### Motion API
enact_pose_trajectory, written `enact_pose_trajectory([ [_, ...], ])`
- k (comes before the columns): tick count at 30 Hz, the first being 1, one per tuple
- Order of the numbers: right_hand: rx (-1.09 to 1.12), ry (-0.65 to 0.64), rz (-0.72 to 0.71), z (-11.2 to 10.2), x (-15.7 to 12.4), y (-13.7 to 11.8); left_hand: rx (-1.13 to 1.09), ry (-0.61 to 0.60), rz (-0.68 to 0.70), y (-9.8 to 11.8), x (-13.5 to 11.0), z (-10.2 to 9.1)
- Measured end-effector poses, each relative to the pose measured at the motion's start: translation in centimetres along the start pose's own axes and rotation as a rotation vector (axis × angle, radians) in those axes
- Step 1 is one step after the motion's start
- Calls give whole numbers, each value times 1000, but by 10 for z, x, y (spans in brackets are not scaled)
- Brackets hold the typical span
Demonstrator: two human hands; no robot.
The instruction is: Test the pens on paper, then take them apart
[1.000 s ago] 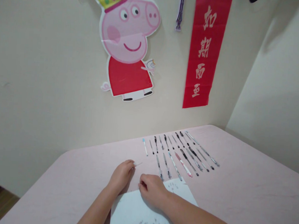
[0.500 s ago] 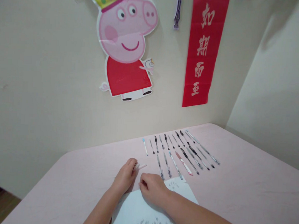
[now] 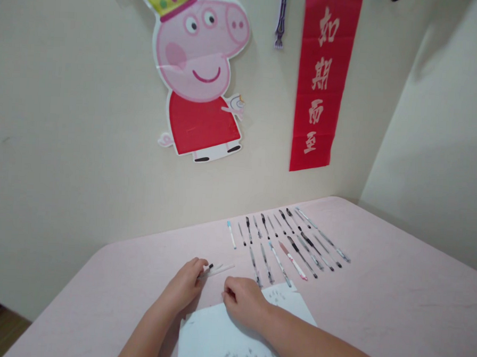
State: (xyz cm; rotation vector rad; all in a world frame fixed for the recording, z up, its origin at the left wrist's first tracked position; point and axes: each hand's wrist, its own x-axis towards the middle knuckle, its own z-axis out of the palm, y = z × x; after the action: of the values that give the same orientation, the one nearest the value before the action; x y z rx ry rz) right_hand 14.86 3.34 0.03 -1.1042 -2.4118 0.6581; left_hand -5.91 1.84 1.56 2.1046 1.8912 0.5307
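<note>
Paper (image 3: 208, 337) partly out of view

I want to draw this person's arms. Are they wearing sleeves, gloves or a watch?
No sleeves show: the left arm and right arm are bare right down to the picture's edge. The left hand and right hand wear no gloves, and I can see no watch, bracelet or ring.

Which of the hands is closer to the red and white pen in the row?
Right. The right hand rests on the paper, left of the red and white pen; the left hand, holding a clear pen, is farther left.
</note>
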Motion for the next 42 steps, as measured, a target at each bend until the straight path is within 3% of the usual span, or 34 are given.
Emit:
enact_pose_trajectory([
  [7, 6, -20, 23, -3, 0, -2, 210, -58, -54, 4, -1, -9],
  [16, 136, 63, 19, 5, 2, 3, 142, -67, -126, 7, -2, -24],
  [19, 365, 120, 67, 9, 6, 6, -3, -55, -73, 17, -1, -27],
  [22, 752, 166, 139, 11, 13, 9, -133, -63, 3, 32, -2, -23],
  [26, 1078, 140, 170, 10, 19, 11, -249, -79, 82, 46, -1, -11],
  [30, 1109, 205, 142, 8, 16, 8, -308, -9, 87, 44, 0, -5],
  [35, 1021, 324, 108, 6, 10, 8, -138, 145, 100, 25, 3, 2],
  [42, 1008, 417, 96, 3, 10, 10, 110, 61, 125, 25, 4, 16],
])
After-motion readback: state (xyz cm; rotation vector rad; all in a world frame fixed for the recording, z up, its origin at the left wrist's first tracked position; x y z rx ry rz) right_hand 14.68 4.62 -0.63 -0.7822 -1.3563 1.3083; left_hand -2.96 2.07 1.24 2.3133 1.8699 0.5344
